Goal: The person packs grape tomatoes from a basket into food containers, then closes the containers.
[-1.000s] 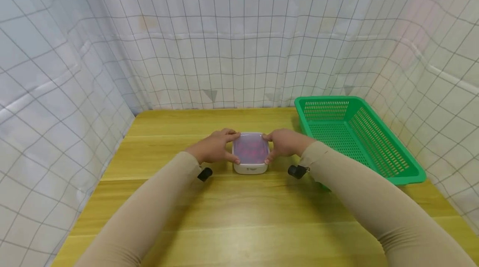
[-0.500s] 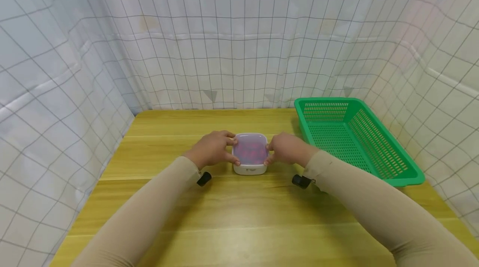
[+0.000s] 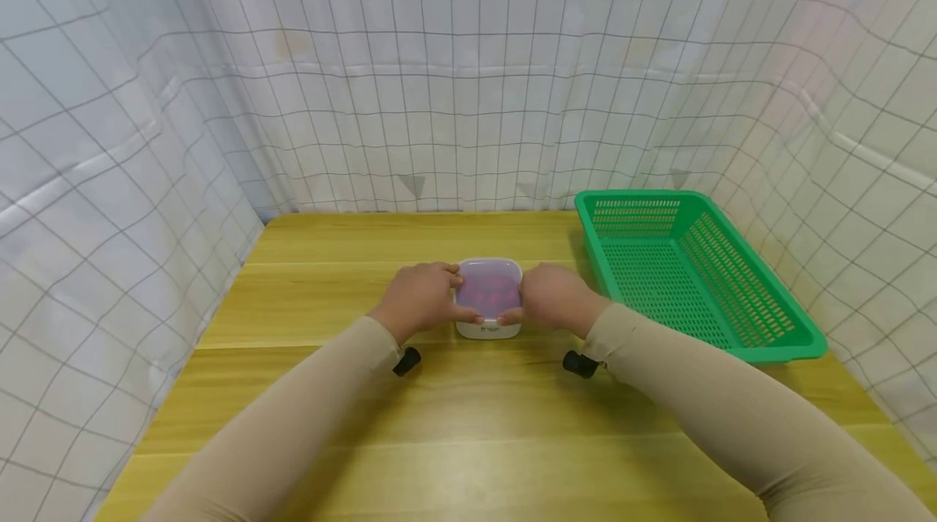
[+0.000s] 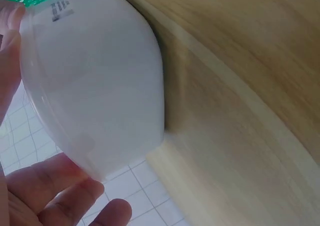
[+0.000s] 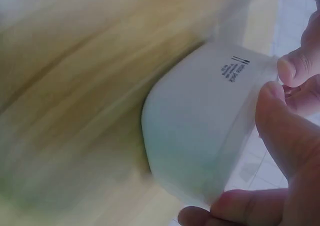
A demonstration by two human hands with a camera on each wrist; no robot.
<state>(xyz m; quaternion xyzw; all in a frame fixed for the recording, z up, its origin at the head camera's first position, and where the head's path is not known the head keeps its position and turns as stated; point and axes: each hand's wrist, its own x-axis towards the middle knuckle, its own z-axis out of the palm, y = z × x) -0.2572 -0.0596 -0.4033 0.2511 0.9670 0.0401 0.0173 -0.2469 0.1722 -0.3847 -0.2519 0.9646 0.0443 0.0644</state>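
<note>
A small white food container (image 3: pixel 489 332) stands on the wooden table, topped by a translucent lid (image 3: pixel 489 282) with pink contents showing through. My left hand (image 3: pixel 420 298) grips its left side, thumb on the front edge and fingers at the side toward the back. On the opposite side my right hand (image 3: pixel 558 296) holds the rim, its thumb also along the front edge, close to the left one. In the left wrist view, fingertips (image 4: pixel 75 201) meet the upper edge of the container. Small dark print marks the front wall, clearest in the right wrist view.
A green plastic basket (image 3: pixel 651 274) with slotted walls stands on the right of the table (image 3: pixel 439 441), beyond my right forearm. White grid-patterned curtains (image 3: pixel 468 99) hang behind and along both sides. Black wrist cameras (image 3: pixel 581 364) sit under my sleeves.
Both thumbs have slid inward along the container's front edge and now nearly meet. The right fingers have curled in more at the right side. The container has stayed about in place.
</note>
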